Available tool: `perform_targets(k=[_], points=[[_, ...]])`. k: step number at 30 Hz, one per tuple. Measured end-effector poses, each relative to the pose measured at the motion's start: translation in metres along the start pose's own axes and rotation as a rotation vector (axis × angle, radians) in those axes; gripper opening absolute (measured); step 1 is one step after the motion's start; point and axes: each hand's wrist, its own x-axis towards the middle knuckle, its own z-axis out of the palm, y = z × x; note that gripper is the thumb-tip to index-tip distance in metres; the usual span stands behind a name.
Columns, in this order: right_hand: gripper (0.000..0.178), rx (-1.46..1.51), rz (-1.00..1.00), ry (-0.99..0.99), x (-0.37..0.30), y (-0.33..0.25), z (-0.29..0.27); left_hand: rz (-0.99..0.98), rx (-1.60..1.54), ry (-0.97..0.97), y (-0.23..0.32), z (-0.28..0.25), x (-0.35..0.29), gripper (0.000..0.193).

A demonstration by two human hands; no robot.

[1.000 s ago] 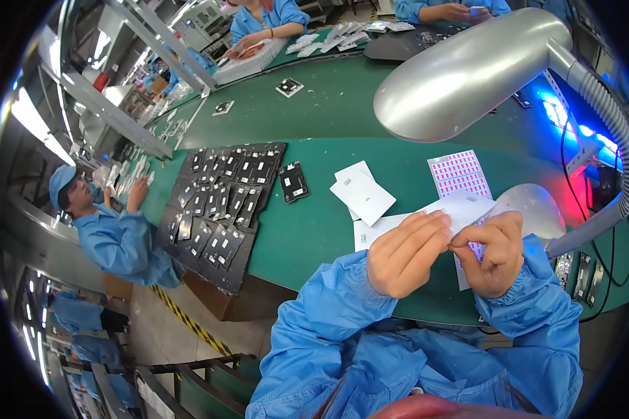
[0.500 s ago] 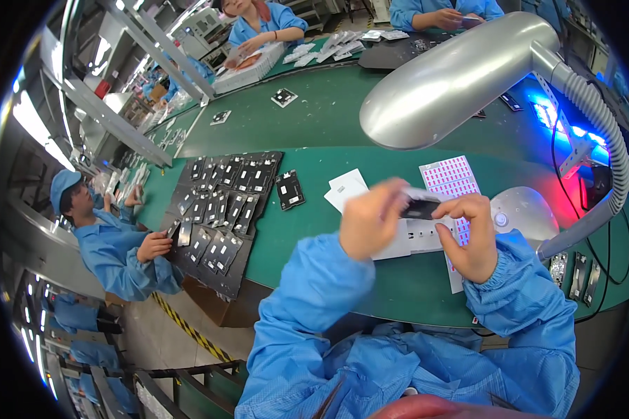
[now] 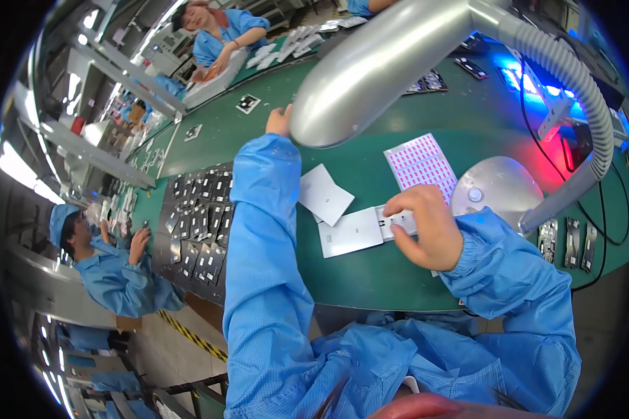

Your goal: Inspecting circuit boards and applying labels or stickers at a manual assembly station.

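Observation:
My left hand reaches far across the bench, arm stretched out. Its fingertips go behind the silver lamp head, so what they hold, if anything, is hidden. My right hand hovers or rests at a small white strip with dark marks, thumb and forefinger apart on either side of it. I cannot tell whether they touch it. The strip adjoins a white card on the green bench. More white cards overlap just beyond, and a sheet of pink labels lies past my right hand.
The lamp's round base and bendy neck stand at the right, with cables and dark strips nearby. A black board of dark flat parts lies left. Co-workers sit at the left and far side. Small parts lie farther off.
My left hand has left the right hand and swung far forward to the lamp head. The dark piece held between my hands is out of sight. The view has shifted.

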Motion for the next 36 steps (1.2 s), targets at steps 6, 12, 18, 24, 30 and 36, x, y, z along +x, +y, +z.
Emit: perform_targets(k=[6, 12, 18, 24, 30, 36], points=[[0.034, -0.073, -0.080, -0.048, -0.021, 0.005, 0.005, 0.695, 0.007, -0.370, 0.167, -0.005, -0.072, 0.052], [0.029, -0.022, -0.235, -0.204, -0.049, -0.002, 0.038, 0.453, 0.356, -0.578, 0.148, 0.076, 0.005, 0.073], [0.029, 0.056, -0.307, -0.106, -0.055, 0.007, 0.049, 0.641, 0.408, -0.701, 0.180, 0.124, 0.032, 0.091], [0.025, 0.131, -0.268, -0.092, -0.057, 0.010, 0.054, 0.661, 0.643, -0.707, 0.203, 0.156, 0.037, 0.119], [0.029, 0.071, -0.241, -0.162, -0.061, 0.018, 0.047, 0.733, 0.713, -0.554, 0.243, 0.153, -0.014, 0.109], [0.032, 0.112, -0.306, -0.268, -0.053, 0.005, 0.046, 0.806, 0.412, -0.478, 0.196, 0.113, 0.028, 0.075]])
